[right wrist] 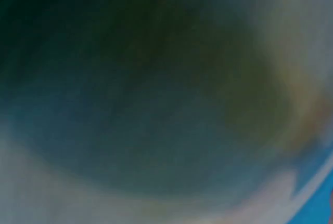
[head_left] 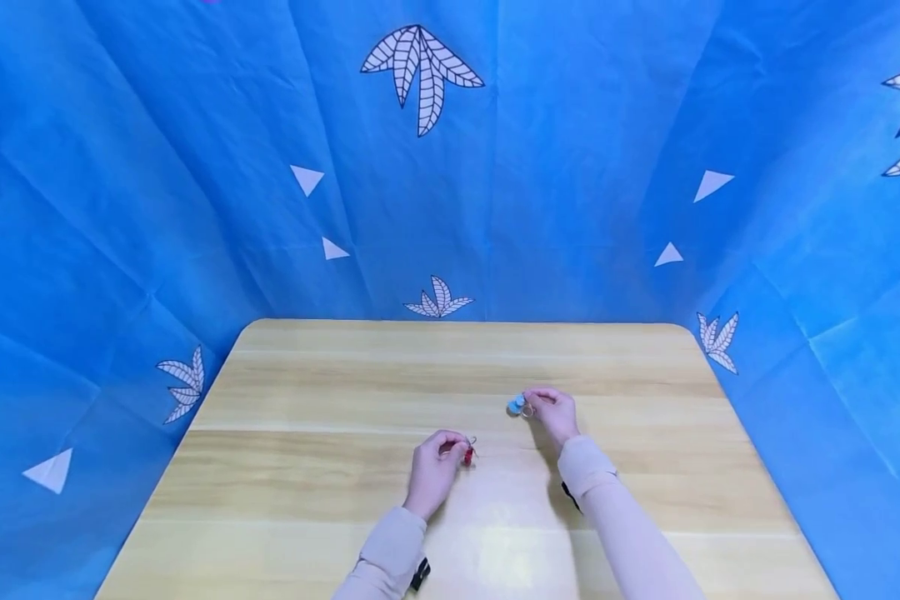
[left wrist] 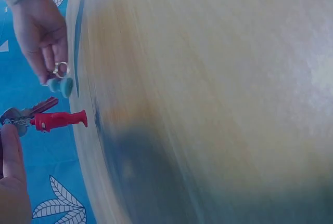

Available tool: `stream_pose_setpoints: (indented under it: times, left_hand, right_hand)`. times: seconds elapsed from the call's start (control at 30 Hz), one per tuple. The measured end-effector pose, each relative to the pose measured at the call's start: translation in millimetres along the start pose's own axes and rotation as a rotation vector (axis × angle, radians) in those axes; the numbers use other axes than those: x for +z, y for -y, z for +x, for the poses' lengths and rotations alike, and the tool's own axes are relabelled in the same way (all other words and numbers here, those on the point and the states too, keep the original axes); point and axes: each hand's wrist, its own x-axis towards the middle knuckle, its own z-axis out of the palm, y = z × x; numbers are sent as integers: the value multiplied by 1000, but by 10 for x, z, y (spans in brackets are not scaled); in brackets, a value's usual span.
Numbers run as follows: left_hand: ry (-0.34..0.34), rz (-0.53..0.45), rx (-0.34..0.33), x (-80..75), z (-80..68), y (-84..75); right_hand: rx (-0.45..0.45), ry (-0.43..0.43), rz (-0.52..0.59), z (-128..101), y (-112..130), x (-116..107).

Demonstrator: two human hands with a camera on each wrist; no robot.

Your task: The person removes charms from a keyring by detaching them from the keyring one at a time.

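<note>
My left hand (head_left: 438,462) pinches a key ring with a red key-shaped tag (head_left: 468,454) and metal keys just above the wooden table (head_left: 345,400). The left wrist view shows the red tag (left wrist: 58,120) hanging from a small chain beside dark keys (left wrist: 28,110), held by my left fingers (left wrist: 11,154). My right hand (head_left: 553,411) is further back and to the right, pinching a small ring with a light blue charm (head_left: 516,405). That ring with its blue charm (left wrist: 61,84) and my right hand (left wrist: 41,37) also appear in the left wrist view. The right wrist view is a dark blur.
A blue cloth backdrop (head_left: 495,167) with white leaf and triangle prints surrounds the table on three sides. Both arms wear beige sleeves (head_left: 592,467) with dark wrist straps.
</note>
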Motion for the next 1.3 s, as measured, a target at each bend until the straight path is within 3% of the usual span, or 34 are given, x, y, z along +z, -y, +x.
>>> stream_pose_setpoints:
  times: [0.17,0.33,0.43,0.67,0.83,1.07,1.3]
  left_hand:
    - [-4,18,-13,18,55,213]
    - [-15,11,-34,7,103,316]
    - [-18,2,-41,1,85,284]
    - [-14,2,-19,-48,7,17]
    - [-14,7,-13,-67,15,-9]
    - [-13,26,-10,-60,9,6]
    - [-10,57,-11,-45,15,-14]
  right_hand:
    - [21,-35,99,88,-82,62]
    - [-15,-48,14,148,-98,115]
    - [-53,-38,-81,163,-120,109]
    - [-117,39,-222,194,-113,73]
    - [-173,85,-379,196,-70,60]
    - [-223,156,-410,192,-57,9]
    - [-181,161,-454,197,-50,-60]
